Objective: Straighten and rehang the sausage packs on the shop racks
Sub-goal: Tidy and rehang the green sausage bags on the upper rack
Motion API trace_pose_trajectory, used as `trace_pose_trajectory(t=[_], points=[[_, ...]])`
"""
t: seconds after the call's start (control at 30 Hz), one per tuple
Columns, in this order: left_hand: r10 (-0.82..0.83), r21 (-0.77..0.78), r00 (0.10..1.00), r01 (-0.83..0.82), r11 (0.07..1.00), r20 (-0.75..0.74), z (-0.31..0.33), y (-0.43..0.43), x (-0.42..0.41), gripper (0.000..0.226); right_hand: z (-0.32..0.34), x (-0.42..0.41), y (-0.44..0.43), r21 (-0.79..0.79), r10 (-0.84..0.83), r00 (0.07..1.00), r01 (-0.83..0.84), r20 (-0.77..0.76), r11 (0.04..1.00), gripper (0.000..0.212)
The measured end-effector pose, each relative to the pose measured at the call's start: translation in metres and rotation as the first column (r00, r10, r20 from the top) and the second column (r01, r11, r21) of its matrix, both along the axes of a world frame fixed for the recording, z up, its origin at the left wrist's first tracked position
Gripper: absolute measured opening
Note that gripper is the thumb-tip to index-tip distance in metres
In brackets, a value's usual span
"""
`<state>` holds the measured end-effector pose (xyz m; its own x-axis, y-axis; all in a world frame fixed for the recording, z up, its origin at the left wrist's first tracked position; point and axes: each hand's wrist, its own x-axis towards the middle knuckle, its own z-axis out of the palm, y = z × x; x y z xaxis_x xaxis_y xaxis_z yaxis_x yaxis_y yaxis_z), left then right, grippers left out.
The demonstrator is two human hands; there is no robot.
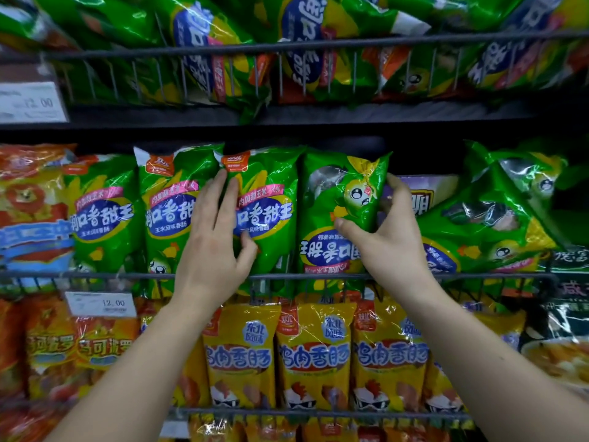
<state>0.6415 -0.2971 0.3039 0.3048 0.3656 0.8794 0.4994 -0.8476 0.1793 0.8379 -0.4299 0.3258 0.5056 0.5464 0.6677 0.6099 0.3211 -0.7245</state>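
- The person is reaching both arms forward to the middle row of green sausage packs.
- The right hand [392,237] is gripping the upside-down pack [338,199]. The thumb is pressing on the pack's front and the fingers [395,186] are curling round its right edge, so this hand is clamped on it.
- The printing on that pack is reading inverted. This is probably why it is being gripped: it appears to need turning before it goes back in line.
- The left hand [216,237] is lying flat on the upright pack [271,202], just to the left of the right hand. Its fingers are nearly straight and close together, and the thumb is touching the pack's front. It is grasping nothing.
- The left hand appears to be steadying the row so that neighbouring packs are not tipping while the other pack is being handled.
- The two hands are working apart, each on its own pack, with the two packs touching side by side.
- Below both wrists, the rail [95,275] is crossing the front of the row and retaining the pack bottoms.
- To the right of the right hand, the leaning packs [490,218] are slumping sideways and look not yet straightened.
- Under the forearms, the yellow packs [314,355] are sitting in an even row.
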Motion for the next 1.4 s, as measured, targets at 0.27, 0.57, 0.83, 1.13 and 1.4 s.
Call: trace_pose_trajectory(t=[0.27,0.57,0.83,1.13,1.4], points=[[0.009,0.013,1.000,-0.009,1.000,-0.029,0.000,0.003,-0.001,0.074,0.010,-0.014,-0.004,0.203,-0.080,0.997,0.080,-0.009,0.976,0.077],[-0.026,-0.003,0.999,0.026,1.000,-0.042,0.000,0.002,-0.003,0.075,0.038,-0.027,-0.025,0.342,-0.158,0.986,0.131,0.054,0.931,0.069],[-0.166,-0.008,0.986,0.166,0.986,0.032,0.002,0.003,-0.007,0.072,0.048,-0.032,-0.048,0.242,-0.162,0.984,0.139,0.079,0.960,0.068],[-0.435,-0.039,0.872,0.455,0.890,0.225,-0.004,-0.034,-0.011,0.052,0.048,-0.041,-0.076,0.273,-0.175,0.984,0.179,-0.039,0.945,0.074],[-0.665,-0.556,0.667,0.711,0.431,0.337,0.006,-0.092,-0.001,0.069,0.032,-0.057,-0.078,0.335,0.020,0.959,0.079,-0.282,0.939,0.071]])
